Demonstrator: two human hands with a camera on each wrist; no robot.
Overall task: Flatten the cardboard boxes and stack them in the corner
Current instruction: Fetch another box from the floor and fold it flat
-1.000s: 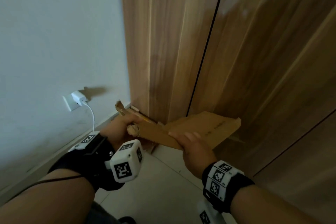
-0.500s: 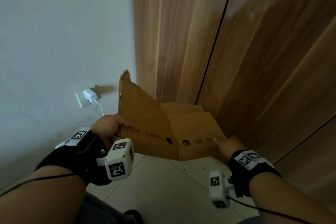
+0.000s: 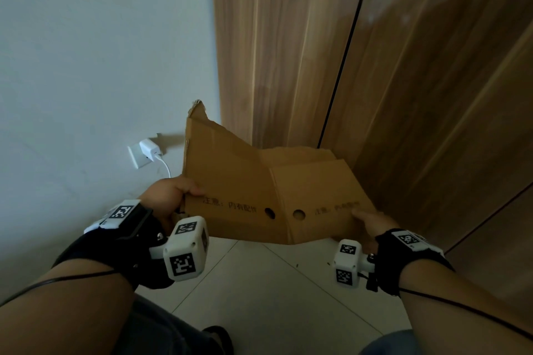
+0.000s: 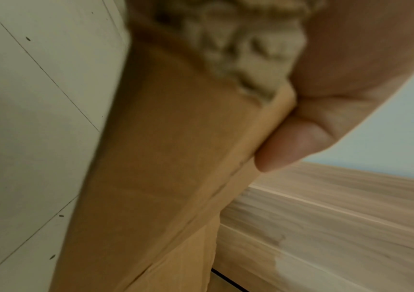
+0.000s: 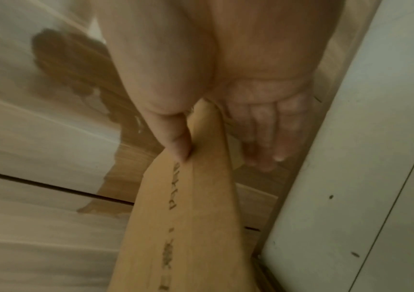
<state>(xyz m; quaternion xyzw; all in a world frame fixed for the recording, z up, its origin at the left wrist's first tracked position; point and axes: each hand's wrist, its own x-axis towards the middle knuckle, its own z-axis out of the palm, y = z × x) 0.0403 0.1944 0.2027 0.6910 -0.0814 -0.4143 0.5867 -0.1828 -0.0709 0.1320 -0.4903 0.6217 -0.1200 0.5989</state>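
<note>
A flattened brown cardboard box (image 3: 259, 181) with printed text and two round holes is held upright, bent at a middle crease, in the corner between white wall and wooden panels. Its top left edge is torn. My left hand (image 3: 170, 196) grips its left edge, thumb on the front; the left wrist view shows the thumb (image 4: 298, 146) pressed on the cardboard (image 4: 163, 158) below a ragged torn edge. My right hand (image 3: 372, 223) pinches the right lower edge, thumb (image 5: 176, 142) on the printed face of the cardboard (image 5: 188, 217), fingers behind.
Wooden wardrobe panels (image 3: 403, 66) stand behind and to the right. A white wall (image 3: 86, 66) on the left carries a socket with a white charger (image 3: 148, 148) and cable. Pale floor tiles (image 3: 274, 291) lie below; my knees show at the bottom edge.
The cardboard went from a low, flat, edge-on pose to standing upright and spread wide. My right hand slid from its middle to the right lower edge. Since half a second ago, little has moved.
</note>
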